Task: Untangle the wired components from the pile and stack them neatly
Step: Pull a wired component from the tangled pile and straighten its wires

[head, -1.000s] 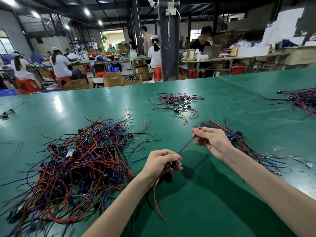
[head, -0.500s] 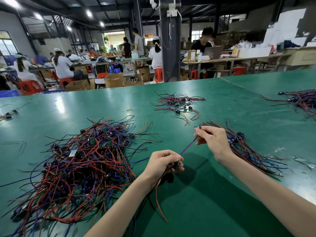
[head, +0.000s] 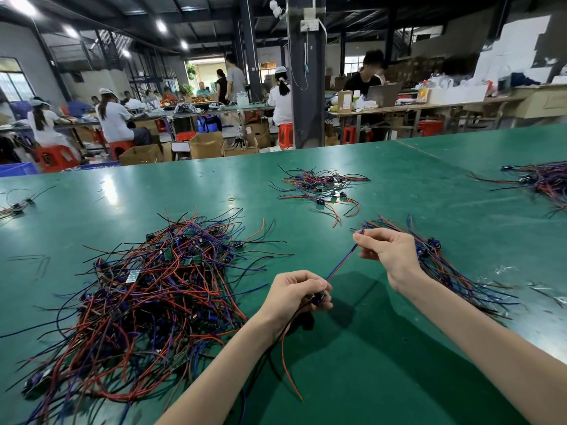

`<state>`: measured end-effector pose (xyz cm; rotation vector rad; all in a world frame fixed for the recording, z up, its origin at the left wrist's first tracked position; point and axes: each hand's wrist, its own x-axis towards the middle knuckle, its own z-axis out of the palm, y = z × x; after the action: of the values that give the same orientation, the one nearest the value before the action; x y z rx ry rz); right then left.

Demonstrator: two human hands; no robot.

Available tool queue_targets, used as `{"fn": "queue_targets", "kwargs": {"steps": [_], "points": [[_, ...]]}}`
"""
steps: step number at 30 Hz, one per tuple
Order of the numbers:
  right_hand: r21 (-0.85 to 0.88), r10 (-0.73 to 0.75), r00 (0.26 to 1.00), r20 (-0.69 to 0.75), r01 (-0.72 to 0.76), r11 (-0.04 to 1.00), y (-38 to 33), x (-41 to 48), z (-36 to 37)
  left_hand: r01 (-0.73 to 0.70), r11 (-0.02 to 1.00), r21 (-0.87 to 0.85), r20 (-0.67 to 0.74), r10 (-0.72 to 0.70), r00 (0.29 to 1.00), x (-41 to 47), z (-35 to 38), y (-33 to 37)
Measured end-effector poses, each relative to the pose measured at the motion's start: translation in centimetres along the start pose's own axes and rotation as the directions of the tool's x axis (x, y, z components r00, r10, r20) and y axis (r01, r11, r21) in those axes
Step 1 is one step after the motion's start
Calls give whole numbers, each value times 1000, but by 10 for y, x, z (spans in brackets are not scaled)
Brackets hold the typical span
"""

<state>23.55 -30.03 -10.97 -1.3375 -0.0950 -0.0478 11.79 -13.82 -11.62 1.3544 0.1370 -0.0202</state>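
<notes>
A big tangled pile of red, blue and black wired components (head: 147, 296) lies on the green table (head: 383, 378), left of my hands. My left hand (head: 296, 294) grips the small dark body of one wired component (head: 317, 299); its red and black leads hang down below my wrist. My right hand (head: 389, 251) pinches the far end of that component's blue and red wires (head: 340, 263), pulled taut between both hands. Behind my right hand lies a neater bundle of sorted components (head: 451, 271), wires running the same way.
A smaller loose cluster of components (head: 319, 188) sits further back, another heap (head: 543, 182) at the far right edge, and a few pieces (head: 15, 207) at the far left. Clear plastic scraps (head: 506, 268) lie right of the bundle. Seated workers and cardboard boxes stand beyond the table.
My right hand has drawn slightly up and away, keeping the blue and red wires stretched. My left hand keeps its grip on the component body.
</notes>
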Motion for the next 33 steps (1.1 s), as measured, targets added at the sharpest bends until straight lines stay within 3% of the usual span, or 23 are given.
{"fn": "queue_targets", "kwargs": {"steps": [4,10,15,20,23,24,25,27,28,29,30,31,33], "points": [[-20,-41,999,-6,41,999,-3,-1,1,-1,1000,1,7,1,1000,0,0,0],[215,135,986,96,-153,965,-11,0,1,-1,1000,5,18,1,1000,0,-1,0],[253,179,972,154,-214,944,-11,2,0,4,1000,8,38,-4,999,1,-1,-1],[155,97,993,60,-105,982,-5,3,-1,5,1000,8,51,-6,999,1,-2,-2],[-151,-118,993,25,120,981,0,3,-2,2,1000,14,58,-2,998,1,-2,-2],[-299,-248,968,37,247,922,2,2,-3,0,1000,18,59,-1,998,2,-2,-2],[-455,-417,905,84,407,792,3,2,-4,-1,1000,22,60,-1,998,2,-3,-2],[-620,-690,653,312,690,373,7,1,-8,-1,999,35,57,-1,998,2,-3,-3],[-624,-730,542,417,754,204,9,0,-9,0,999,48,53,-2,999,2,-4,-3],[-612,-735,483,476,782,118,10,0,-10,-1,998,64,50,-2,999,2,-4,-3],[-605,-739,467,485,790,102,10,0,-9,-1,997,75,48,-2,999,2,-4,-4],[-608,-744,496,448,779,153,9,0,-9,-2,997,76,49,-2,999,2,-4,-4],[-600,-675,693,252,660,453,5,0,-6,-2,998,59,51,-1,999,2,-4,-4]]}}
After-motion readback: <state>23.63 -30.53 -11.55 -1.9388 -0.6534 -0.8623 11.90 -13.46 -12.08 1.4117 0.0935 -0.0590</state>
